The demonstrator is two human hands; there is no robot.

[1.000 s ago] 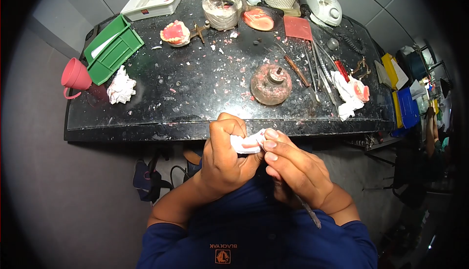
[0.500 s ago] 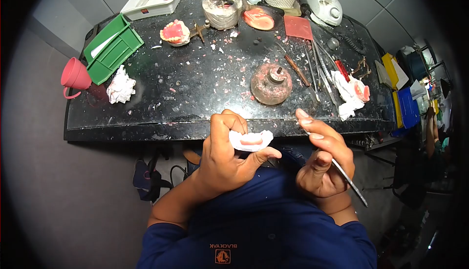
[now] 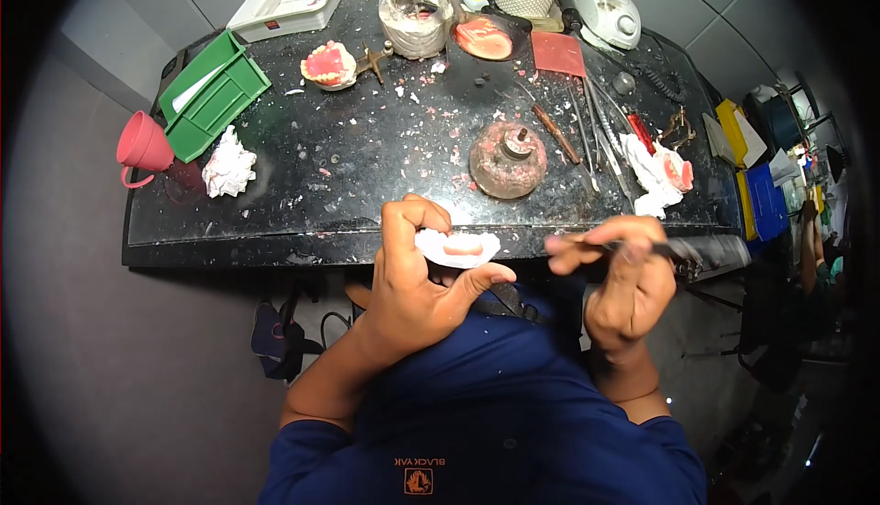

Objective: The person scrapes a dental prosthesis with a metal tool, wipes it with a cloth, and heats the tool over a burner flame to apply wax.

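Observation:
My left hand (image 3: 412, 290) is closed around a white plaster dental cast (image 3: 458, 256) with a strip of pink wax on it, just in front of the table edge. Its thumb presses the near side and the curled fingers hold the far side. To the right, my right hand (image 3: 632, 290) grips a slim metal dental carving tool (image 3: 680, 251), whose handle sticks out rightward, smeared by motion. The tool's tip cannot be made out. A glass spirit burner (image 3: 509, 170) with a metal wick holder stands on the table beyond both hands.
On the black table (image 3: 367, 175) lie several metal instruments (image 3: 596, 134), a pink wax sheet (image 3: 557, 53) and crumpled tissue (image 3: 229, 164). A set of denture teeth on a cast (image 3: 330, 65), a green tray (image 3: 215, 97) and a pink cup (image 3: 144, 140) are at left. Scraps litter the surface.
My left hand has shifted slightly left and up with the cast. My right hand has turned and lifted, swinging the carving tool from a downward slant to nearly level.

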